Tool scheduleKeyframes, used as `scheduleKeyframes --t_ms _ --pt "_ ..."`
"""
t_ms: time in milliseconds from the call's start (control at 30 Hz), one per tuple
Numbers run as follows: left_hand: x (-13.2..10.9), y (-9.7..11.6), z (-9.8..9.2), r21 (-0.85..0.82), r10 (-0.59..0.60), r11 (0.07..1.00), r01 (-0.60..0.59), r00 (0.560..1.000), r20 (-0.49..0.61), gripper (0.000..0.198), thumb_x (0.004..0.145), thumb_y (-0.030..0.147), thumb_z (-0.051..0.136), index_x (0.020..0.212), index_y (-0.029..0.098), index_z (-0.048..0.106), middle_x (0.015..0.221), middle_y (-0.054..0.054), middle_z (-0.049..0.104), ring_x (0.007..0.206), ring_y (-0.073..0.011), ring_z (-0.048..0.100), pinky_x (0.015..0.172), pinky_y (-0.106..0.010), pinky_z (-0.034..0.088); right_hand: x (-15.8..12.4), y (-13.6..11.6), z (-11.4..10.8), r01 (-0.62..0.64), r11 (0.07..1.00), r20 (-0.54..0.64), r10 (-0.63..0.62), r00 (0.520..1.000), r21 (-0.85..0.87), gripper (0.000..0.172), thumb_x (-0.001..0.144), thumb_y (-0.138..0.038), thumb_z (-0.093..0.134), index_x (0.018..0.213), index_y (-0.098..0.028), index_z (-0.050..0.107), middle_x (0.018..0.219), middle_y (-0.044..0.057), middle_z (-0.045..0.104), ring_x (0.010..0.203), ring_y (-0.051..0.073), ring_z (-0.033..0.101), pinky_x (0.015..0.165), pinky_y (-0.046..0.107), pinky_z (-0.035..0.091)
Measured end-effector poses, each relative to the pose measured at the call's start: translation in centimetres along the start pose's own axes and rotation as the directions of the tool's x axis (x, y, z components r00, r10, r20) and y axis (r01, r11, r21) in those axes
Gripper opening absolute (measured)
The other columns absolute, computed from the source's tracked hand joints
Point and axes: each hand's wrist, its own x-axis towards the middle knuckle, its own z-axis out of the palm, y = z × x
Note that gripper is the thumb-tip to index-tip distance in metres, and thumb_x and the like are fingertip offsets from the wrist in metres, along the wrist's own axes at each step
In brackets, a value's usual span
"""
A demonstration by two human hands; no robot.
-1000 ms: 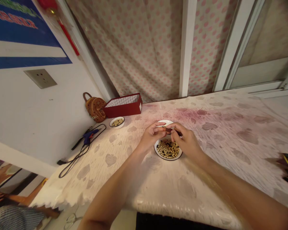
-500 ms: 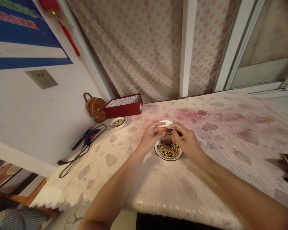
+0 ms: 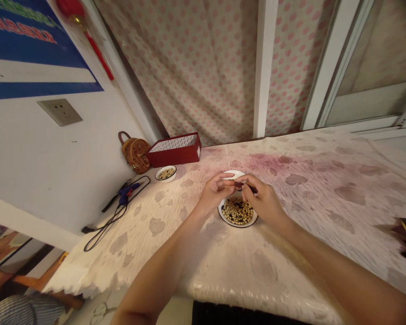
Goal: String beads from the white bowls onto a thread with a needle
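A white dish of pale and dark beans (image 3: pixel 237 212) sits on the cloth-covered table (image 3: pixel 291 216). Both my hands hover just above its far rim. My left hand (image 3: pixel 214 193) and my right hand (image 3: pixel 261 197) are pinched together on a small dark reddish object (image 3: pixel 238 184) held between their fingertips; what it is stays too small to name. A second white dish (image 3: pixel 235 173) lies right behind the hands, mostly hidden by them.
A smaller dish of beans (image 3: pixel 165 173), a red open box (image 3: pixel 174 149) and a brown woven bag (image 3: pixel 134 151) stand at the back left by the wall. A blue glue gun (image 3: pixel 126 191) with a black cord lies left. Another person's striped sleeve (image 3: pixel 16 311) shows at bottom left.
Hands and dishes keep their places; the view has shifted very slightly. The person at the bottom left has moved a little lower in the frame.
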Motion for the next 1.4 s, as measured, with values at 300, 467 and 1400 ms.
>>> scheduleKeyframes --t_ms 300,467,1400 --pt "3.6 -1.9 -0.2 0.304 0.149 0.948 -0.089 0.972 -0.181 0.024 0.082 0.005 0.063 0.103 0.017 0.065 0.097 -0.007 0.074 0.094 -0.0167 0.072 0.092 -0.032 0.055 0.0 0.4 -0.1 -0.035 0.999 -0.090 0.035 0.995 0.001 0.021 0.094 -0.030 0.046 0.106 -0.024 0.063 0.063 -0.002 0.064 0.059 0.019 0.061 0.061 0.030 0.043" --pt "2.5 -1.4 -0.1 0.522 0.156 0.850 -0.068 0.979 -0.128 0.031 0.084 0.005 0.060 0.111 0.018 0.068 0.112 -0.009 0.075 0.102 -0.0182 0.070 0.092 -0.032 0.054 0.1 0.3 -0.3 -0.047 0.999 -0.122 0.049 0.991 0.017 0.021 0.093 -0.030 0.047 0.106 -0.023 0.063 0.066 -0.001 0.065 0.061 0.019 0.062 0.064 0.031 0.043" --pt "-1.3 1.4 1.6 0.830 0.026 0.545 -0.123 0.991 0.129 0.028 0.080 0.006 0.063 0.102 0.021 0.072 0.096 -0.002 0.076 0.084 -0.0171 0.069 0.079 -0.029 0.054 0.2 -0.2 -0.4 -0.051 0.999 -0.125 0.053 0.991 0.019 0.022 0.092 -0.028 0.047 0.105 -0.023 0.064 0.060 -0.003 0.061 0.058 0.017 0.060 0.061 0.030 0.042"
